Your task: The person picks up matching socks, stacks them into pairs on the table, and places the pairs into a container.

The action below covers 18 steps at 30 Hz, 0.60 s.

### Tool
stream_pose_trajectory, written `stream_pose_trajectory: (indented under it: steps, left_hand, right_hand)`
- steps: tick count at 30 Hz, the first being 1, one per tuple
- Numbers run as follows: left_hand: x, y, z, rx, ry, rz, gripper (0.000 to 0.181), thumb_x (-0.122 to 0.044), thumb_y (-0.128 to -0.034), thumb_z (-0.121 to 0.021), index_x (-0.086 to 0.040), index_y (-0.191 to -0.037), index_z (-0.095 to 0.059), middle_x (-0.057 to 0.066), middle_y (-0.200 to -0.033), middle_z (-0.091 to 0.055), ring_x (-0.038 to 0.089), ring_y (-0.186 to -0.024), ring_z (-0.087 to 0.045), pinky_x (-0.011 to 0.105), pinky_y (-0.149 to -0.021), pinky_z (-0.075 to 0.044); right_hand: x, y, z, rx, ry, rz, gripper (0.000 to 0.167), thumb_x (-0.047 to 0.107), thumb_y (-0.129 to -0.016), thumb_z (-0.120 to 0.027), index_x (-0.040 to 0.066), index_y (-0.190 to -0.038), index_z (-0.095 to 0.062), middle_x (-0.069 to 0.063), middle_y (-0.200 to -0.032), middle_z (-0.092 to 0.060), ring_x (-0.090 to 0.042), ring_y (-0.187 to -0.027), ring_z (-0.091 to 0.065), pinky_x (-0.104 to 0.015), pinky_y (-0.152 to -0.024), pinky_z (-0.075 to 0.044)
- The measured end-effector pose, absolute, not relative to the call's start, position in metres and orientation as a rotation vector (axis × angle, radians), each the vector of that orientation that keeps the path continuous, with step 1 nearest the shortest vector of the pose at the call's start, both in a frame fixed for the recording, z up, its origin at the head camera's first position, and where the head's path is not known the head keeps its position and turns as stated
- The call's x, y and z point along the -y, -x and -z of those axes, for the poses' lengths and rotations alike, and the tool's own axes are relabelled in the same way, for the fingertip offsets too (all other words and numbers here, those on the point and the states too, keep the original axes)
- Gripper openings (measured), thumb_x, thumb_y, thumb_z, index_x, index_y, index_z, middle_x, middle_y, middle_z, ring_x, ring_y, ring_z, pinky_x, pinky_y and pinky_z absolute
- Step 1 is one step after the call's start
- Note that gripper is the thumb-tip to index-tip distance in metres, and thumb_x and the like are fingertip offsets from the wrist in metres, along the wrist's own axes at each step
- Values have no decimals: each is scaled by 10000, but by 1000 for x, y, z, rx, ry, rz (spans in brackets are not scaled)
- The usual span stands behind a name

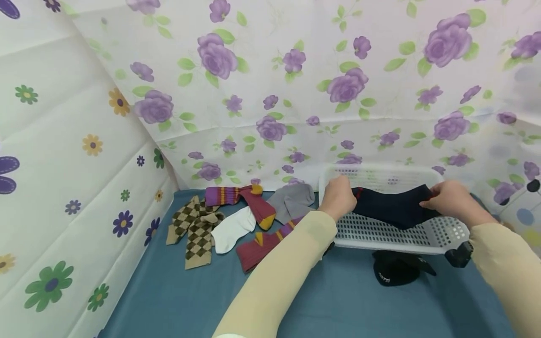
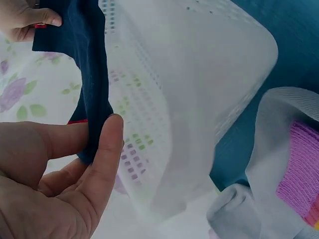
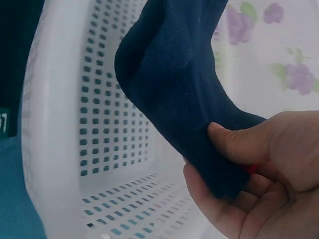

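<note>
Held navy sock (image 1: 386,206) stretched above white basket (image 1: 382,245), along back edge of blue-covered table (image 1: 177,300). Pinched one end between thumb and fingers of left hand (image 1: 339,198); pinched opposite end likewise in right hand (image 1: 455,203). Judged sock lifted and spread, but not yet released or set down. Judged as apparently left to handle, toward back left corner: checkered socks (image 1: 200,240), white sock (image 1: 234,230), maroon socks (image 1: 252,253) and gray socks (image 1: 291,202), lying loose, some overlapping. Noted also black cloth item (image 1: 395,268) before basket's front edge; could not identify type.
</note>
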<state>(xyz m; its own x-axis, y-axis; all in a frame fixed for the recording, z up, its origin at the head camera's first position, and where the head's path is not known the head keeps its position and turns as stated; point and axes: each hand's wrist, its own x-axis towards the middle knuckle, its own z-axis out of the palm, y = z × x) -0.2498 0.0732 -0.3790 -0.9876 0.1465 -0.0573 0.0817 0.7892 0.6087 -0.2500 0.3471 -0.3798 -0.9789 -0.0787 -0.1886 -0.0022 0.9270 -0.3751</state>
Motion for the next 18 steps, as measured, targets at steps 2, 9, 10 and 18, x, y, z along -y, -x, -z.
stream_pose_trajectory:
  steps: [2, 9, 10, 18]
  left_hand:
    - [-76, 251, 380, -2872, -172, -964, 348, -37, -855, -604, -153, -556, -467, -21, -445, -239, 119, -356, -237, 240, -328, -222]
    - [-80, 258, 386, -2896, -168, -929, 334, -28, -851, -604, -150, -572, -466, -23, -478, -258, 121, -386, -266, 238, -341, -244]
    - [-80, 258, 387, -2902, -172, -929, 315, -32, -851, -607, -147, -590, -473, -21, -493, -276, 122, -400, -279, 239, -349, -251]
    - [-82, 261, 394, -2914, -187, -876, 142, -76, -859, -621, -129, -736, -571, 17, -581, -457, 132, -453, -384, 246, -396, -304]
  right_hand:
    - [-346, 253, 383, -2883, 78, 552, 348, 201, -830, -664, 120, -571, -446, 30, -487, -405, -142, -469, -439, -291, -468, -365]
    - [-347, 263, 396, -2815, 41, 632, 443, 155, -810, -681, 171, -557, -318, 65, -520, -282, -111, -457, -384, -302, -463, -432]
    - [-347, 264, 398, -2787, 20, 661, 440, 148, -811, -680, 170, -561, -319, 66, -527, -278, -112, -459, -408, -313, -480, -476]
    - [-344, 268, 400, -2621, -79, 699, 185, 125, -804, -673, -42, -766, -602, -120, -744, -571, -176, -607, -585, -352, -574, -561]
